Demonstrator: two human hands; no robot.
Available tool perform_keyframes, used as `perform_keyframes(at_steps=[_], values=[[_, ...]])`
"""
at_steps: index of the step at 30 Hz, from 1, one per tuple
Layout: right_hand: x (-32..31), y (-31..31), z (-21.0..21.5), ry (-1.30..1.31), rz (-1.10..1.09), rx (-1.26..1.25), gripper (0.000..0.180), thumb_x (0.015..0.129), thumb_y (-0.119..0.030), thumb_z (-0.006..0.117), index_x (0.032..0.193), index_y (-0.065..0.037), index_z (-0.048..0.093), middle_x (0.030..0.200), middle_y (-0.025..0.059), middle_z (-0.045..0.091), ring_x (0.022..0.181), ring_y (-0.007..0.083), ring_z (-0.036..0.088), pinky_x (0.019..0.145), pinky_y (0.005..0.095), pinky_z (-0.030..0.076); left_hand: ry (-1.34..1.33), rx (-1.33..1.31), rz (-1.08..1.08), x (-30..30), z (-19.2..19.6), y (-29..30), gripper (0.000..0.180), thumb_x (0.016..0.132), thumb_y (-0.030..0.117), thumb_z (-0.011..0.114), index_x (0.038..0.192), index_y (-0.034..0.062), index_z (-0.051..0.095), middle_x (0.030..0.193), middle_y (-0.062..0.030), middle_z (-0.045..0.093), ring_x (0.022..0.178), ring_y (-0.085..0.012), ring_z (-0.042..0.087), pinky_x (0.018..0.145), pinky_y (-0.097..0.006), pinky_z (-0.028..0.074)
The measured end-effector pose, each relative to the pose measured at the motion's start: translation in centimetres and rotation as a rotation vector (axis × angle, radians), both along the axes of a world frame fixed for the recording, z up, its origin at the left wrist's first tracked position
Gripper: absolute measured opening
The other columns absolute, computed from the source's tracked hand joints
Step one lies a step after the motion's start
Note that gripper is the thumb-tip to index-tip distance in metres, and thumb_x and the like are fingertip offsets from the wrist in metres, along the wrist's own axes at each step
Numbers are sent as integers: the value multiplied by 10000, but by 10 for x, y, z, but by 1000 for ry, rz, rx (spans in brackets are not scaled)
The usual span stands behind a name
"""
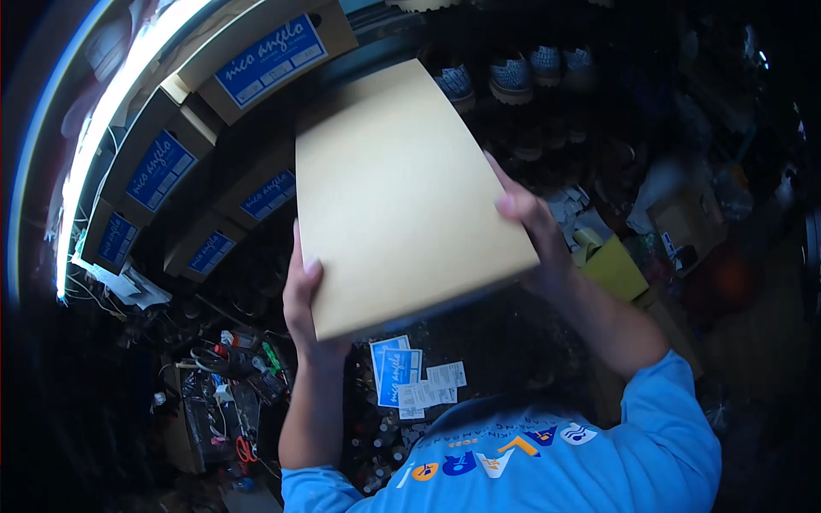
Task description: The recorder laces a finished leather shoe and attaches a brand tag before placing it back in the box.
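A tan cardboard shoebox (410, 197), its plain broad face turned up, is raised in front of me between both hands. My left hand (304, 295) grips its near left side, thumb on the upper edge and the other fingers mostly hidden beneath. On the right side my right hand (532, 218) clasps the box, thumb at the edge and the rest largely out of sight. Below the box, blue-and-white paper labels (398, 376) and white printed slips (436, 386) lie on a dark surface.
Tan shoeboxes with blue labels (162, 171) are stacked at the left under a bright tube light (111, 111). Patterned shoes (511, 75) stand on a far shelf. A yellow-green box (614, 269) sits right of my arm; tools and cables (235, 376) clutter the lower left.
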State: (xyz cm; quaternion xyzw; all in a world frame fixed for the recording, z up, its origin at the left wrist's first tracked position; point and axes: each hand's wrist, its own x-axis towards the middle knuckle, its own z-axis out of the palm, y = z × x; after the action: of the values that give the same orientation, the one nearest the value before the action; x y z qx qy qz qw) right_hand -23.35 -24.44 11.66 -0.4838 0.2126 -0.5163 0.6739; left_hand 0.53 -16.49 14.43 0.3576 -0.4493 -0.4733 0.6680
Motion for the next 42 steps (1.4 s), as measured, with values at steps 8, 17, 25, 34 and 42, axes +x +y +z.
perform_keyframes(at_steps=[8, 17, 25, 34, 42], values=[[60, -205, 14, -133, 32, 59, 539, 905, -324, 654, 1349, -23, 602, 1178, 132, 686, 1086, 167, 638, 987, 328, 472, 28, -120, 456, 74, -15, -166, 461, 991, 267, 559, 1311, -63, 592, 1167, -139, 661, 1093, -221, 609, 990, -329, 452], [159, -218, -13, 61, -650, -90, 394, 945, -409, 649, 969, -24, 731, 804, 190, 698, 837, 346, 698, 768, 435, 516, -918, 21, 1173, 28, -63, -176, 586, 1023, 337, 566, 1453, -43, 453, 1396, -313, 482, 1361, -434, 407, 1122, -472, 350], [-21, -56, -128, 291, -710, -294, 711, 752, -392, 866, 1293, -5, 614, 1286, 191, 631, 1196, 320, 606, 1051, 416, 455, -1379, 249, -167, 4, -265, -100, 500, 1013, 369, 572, 1271, -58, 606, 1255, -262, 617, 1194, -386, 567, 1046, -450, 421], [-400, 76, -333, -57, -2028, 1355, 822, 752, -356, 876, 1266, -15, 332, 1123, 171, 601, 954, 272, 644, 745, 451, 595, -1606, 448, -235, -40, -261, -60, 560, 1041, 499, 415, 1143, 12, 673, 1030, -295, 686, 1002, -503, 628, 845, -528, 479], [-464, 110, -373, -96, -1901, 1459, 971, 712, -319, 895, 1370, -14, 249, 1327, 202, 509, 1092, 333, 614, 850, 456, 606, -1599, 484, -240, -54, -265, -65, 593, 1035, 531, 405, 1076, -2, 661, 1011, -284, 686, 1001, -500, 623, 849, -537, 474]])
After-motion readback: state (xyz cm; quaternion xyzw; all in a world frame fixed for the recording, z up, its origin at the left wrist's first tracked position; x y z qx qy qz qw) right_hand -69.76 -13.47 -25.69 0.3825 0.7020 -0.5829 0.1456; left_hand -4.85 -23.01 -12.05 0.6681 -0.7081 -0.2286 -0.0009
